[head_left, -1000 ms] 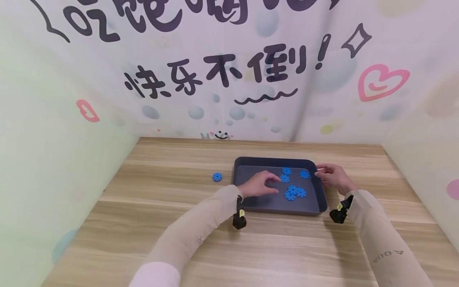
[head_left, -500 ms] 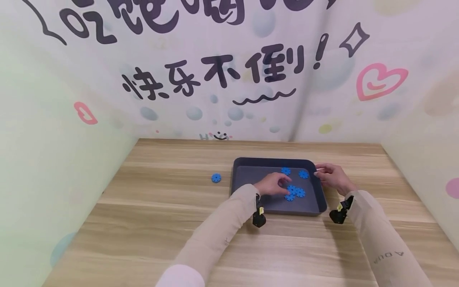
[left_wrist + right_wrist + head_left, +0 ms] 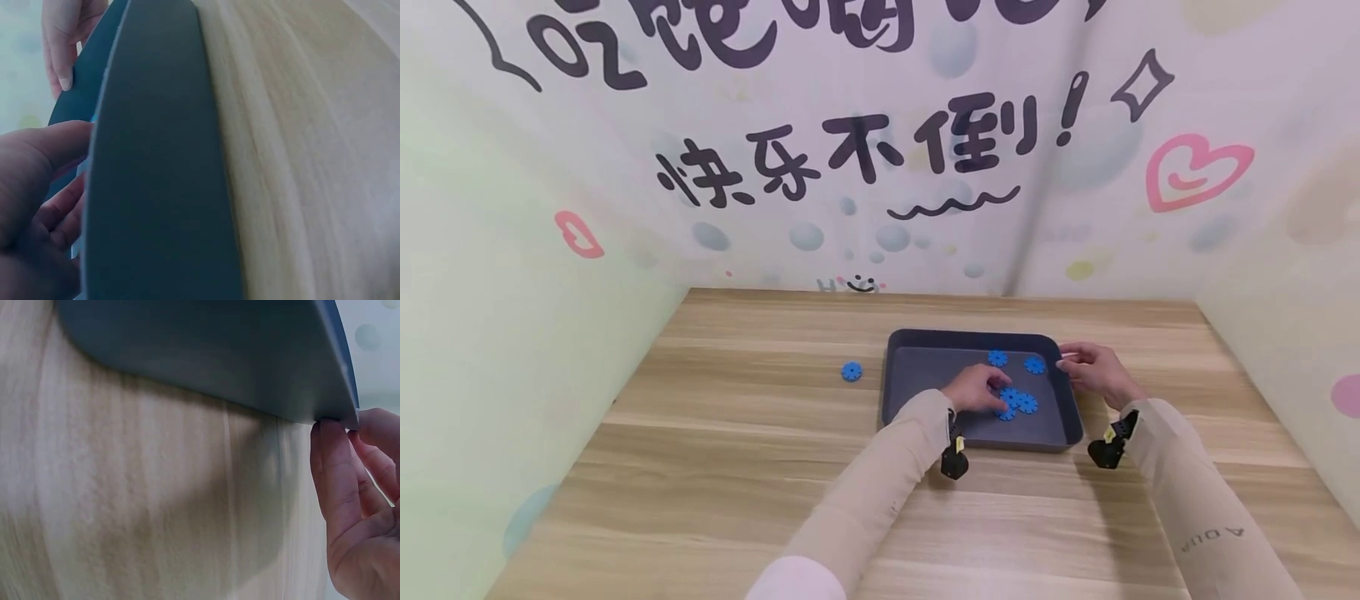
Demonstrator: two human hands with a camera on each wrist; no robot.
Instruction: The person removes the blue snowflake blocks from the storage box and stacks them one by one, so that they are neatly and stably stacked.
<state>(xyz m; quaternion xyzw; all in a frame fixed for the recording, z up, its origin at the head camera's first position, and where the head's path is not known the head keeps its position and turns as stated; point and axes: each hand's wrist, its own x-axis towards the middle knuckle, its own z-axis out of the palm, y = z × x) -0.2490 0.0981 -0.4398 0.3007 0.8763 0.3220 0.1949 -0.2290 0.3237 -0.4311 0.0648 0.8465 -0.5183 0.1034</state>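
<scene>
My left hand (image 3: 976,388) reaches down into a dark grey rectangular tray (image 3: 917,367). Its thumb and fingertips stand apart, beside an overlapping cluster of blue notched discs (image 3: 1027,403). In the left wrist view the tray's near wall (image 3: 156,150) hides part of this left hand (image 3: 31,175). At the tray's right end my right hand (image 3: 1099,372) holds the rim, thumb over the edge. The right wrist view has the fingers of the right hand (image 3: 362,494) against the outer wall. Two more blue discs lie toward the back right: one disc (image 3: 997,357) and another disc (image 3: 1034,365).
A single blue disc (image 3: 852,371) lies on the wood-grain table (image 3: 737,433), left of the tray. Behind the table hangs a printed backdrop (image 3: 850,167) with dark lettering, and side walls close in both sides. Each wrist wears a small black camera, such as the left camera (image 3: 955,462).
My left hand has moved right across the tray to the disc cluster, now covering one disc seen earlier near the back. The right hand stays at the tray's rim.
</scene>
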